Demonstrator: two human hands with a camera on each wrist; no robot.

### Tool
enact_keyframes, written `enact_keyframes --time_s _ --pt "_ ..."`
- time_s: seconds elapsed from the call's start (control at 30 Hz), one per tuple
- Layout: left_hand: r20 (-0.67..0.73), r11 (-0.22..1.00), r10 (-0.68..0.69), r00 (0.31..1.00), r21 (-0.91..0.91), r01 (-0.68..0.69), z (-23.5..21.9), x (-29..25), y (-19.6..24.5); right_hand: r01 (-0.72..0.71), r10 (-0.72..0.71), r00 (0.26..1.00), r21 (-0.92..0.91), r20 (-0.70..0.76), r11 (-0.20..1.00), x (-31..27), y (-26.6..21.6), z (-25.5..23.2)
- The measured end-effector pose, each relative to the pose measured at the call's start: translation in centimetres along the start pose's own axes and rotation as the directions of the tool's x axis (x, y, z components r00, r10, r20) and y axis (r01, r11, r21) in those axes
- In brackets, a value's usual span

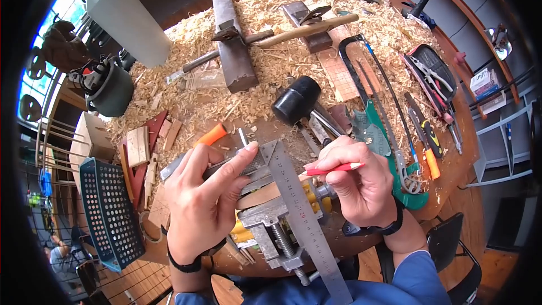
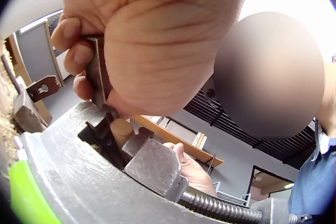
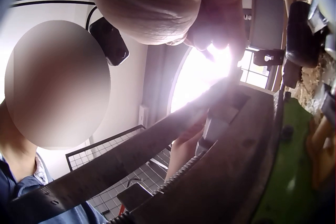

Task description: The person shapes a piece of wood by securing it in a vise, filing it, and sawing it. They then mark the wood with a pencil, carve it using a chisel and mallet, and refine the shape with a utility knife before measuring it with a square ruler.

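Observation:
My left hand curls its fingers around the stock of a steel try square, index finger stretched toward the corner. In the left wrist view, the stock shows between fingers and palm. The long graduated blade crosses over a metal vise and slants down toward my lap. Held in the vise jaws is a strip of wood, its rounded end showing from the left. My right hand pinches a red pencil right of the blade, sharpened tip pointing right.
Beyond the vise lie a black mallet, a wooden plane and wood shavings. A green-handled saw and an orange-handled tool lie on the right. At the left stands a dark perforated basket.

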State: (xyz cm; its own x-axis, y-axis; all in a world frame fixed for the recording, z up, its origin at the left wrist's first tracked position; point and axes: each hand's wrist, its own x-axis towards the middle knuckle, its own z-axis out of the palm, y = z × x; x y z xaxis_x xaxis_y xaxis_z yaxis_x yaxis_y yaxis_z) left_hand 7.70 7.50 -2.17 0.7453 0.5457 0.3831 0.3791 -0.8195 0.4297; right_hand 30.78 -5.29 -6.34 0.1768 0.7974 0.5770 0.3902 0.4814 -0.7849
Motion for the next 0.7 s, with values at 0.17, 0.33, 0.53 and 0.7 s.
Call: enact_keyframes --time_s 0.17,0.33,0.53,0.7 --pt "0.026 1.0 -0.024 0.999 -0.015 0.025 -0.16 0.09 -0.18 0.023 -0.024 1.0 -0.021 -0.015 1.0 -0.09 -0.02 -0.13" --pt "0.01 0.998 -0.038 0.999 -0.042 0.039 0.15 0.13 -0.17 0.03 -0.03 1.0 -0.029 -0.007 0.999 -0.18 0.23 -0.09" --pt "0.004 1.0 -0.009 1.0 0.005 0.009 0.21 0.34 0.02 0.024 -0.024 1.0 -0.031 -0.012 0.999 -0.18 0.18 -0.06" --pt "-0.001 1.0 0.002 1.0 0.003 -0.002 0.2 0.37 0.04 0.058 -0.057 0.998 -0.077 0.012 0.995 -0.01 0.23 -0.14"
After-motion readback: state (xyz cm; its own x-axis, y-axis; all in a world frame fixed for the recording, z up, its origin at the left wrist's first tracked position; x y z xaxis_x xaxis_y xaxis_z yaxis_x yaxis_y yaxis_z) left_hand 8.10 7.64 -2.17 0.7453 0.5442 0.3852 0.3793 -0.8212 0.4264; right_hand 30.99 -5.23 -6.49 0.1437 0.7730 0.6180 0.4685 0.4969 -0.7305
